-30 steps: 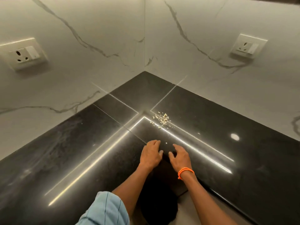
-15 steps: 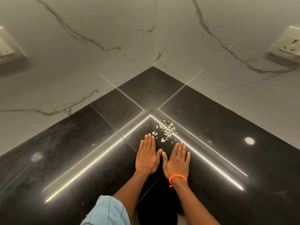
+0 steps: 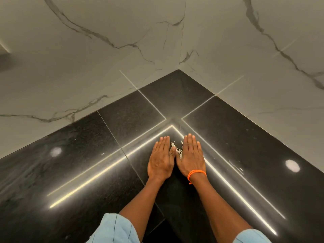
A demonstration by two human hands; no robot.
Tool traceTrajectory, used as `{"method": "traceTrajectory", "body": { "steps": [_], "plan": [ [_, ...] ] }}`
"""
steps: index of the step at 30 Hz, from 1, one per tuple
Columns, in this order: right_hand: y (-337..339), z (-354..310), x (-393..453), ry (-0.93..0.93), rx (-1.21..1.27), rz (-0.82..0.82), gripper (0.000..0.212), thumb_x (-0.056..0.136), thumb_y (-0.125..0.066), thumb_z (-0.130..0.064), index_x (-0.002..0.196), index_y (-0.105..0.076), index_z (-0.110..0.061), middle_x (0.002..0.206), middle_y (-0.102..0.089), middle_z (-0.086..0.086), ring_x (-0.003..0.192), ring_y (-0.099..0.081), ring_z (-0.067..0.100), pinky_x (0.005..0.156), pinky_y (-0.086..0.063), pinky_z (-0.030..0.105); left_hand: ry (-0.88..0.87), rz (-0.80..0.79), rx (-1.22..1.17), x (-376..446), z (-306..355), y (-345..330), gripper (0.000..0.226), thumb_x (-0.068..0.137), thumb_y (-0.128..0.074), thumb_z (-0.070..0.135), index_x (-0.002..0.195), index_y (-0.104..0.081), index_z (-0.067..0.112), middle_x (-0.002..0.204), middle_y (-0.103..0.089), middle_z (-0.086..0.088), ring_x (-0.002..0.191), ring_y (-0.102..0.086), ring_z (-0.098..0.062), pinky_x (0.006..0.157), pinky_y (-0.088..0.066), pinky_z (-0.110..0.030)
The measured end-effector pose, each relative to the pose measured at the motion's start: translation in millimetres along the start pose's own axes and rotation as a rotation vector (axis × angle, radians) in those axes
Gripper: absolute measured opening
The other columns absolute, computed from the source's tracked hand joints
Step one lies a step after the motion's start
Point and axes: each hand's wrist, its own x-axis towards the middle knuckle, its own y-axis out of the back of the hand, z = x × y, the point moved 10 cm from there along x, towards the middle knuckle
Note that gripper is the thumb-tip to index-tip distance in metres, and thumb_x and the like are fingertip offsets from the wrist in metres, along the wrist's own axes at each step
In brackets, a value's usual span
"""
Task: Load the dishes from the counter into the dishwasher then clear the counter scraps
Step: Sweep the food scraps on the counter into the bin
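From the head view, the scraps (image 3: 176,150) look to me like a small scatter of pale, dry flakes: next to weightless, brittle, and loose enough to skid on the glossy black counter (image 3: 84,155), so I judge there is nothing to pinch one by one. Better to herd them into a heap between my palms, then scoop from underneath or sweep them to the edge into a cupped hand; a quick move or a puff of air could send them flying. They lie in the narrow wedge between my two hands, just ahead of where my thumbs meet, some pieces touching the inner edge of each hand and a few likely hidden under them. My left hand (image 3: 160,159) lies flat, fingers straight and together, palm down on the counter, holding nothing. My right hand (image 3: 192,157), with an orange band (image 3: 196,173) at the wrist, lies the same way, angled in so the two form a V closing on the scraps. No dishes show near my hands.
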Motion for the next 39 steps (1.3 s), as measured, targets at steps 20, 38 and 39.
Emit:
{"method": "traceTrajectory", "body": {
  "steps": [20,38,39],
  "plan": [
    [43,18,-21,0.072,0.371,-0.169,0.075,0.071,-0.084,-0.043,0.136,-0.056,-0.017,0.133,-0.052,0.003,0.120,-0.055,0.020,0.102,-0.044,0.029,-0.140,-0.334,-0.021,9,-10,15,0.115,0.070,-0.066,0.082,0.159,-0.026,0.023,0.158,-0.031,0.000,0.146,-0.023,-0.016,0.123,-0.025,-0.040],
    [27,-4,-10,-0.351,0.425,-0.143,0.018,0.077,-0.066,-0.007,0.086,-0.079,-0.015,0.080,-0.074,0.009,0.077,-0.069,0.022,0.064,-0.051,0.027,0.192,-0.301,-0.269,14,12,1,0.024,0.083,-0.069,0.015,0.102,-0.081,0.023,0.093,-0.079,-0.004,0.090,-0.072,-0.013,0.078,-0.059,-0.030],
    [25,-1,-12,-0.388,0.487,-0.139,0.015,0.074,-0.071,-0.008,0.083,-0.079,-0.016,0.077,-0.074,0.007,0.075,-0.069,0.020,0.064,-0.052,0.026,0.224,-0.313,-0.304,13,8,1,0.024,0.082,-0.073,0.012,0.100,-0.082,0.023,0.092,-0.079,-0.002,0.088,-0.072,-0.011,0.078,-0.060,-0.029]
  ]
}}
